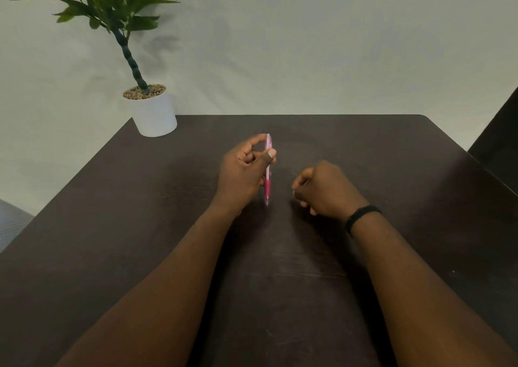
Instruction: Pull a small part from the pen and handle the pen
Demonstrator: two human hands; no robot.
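Pinching pink pen (pixel 268 170) upright, left hand (pixel 242 176) fingers (pixel 270 153)

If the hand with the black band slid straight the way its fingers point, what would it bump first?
Probably the pink pen that the left hand holds upright. The right hand points leftward toward it, though depth is hard to judge.

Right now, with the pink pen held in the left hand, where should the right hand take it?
Probably the dark pink grip near the tip, coming from the right. The pen stands nearly upright, tip down; the left hand pinches its upper barrel, leaving that lower section bare and facing the right hand.
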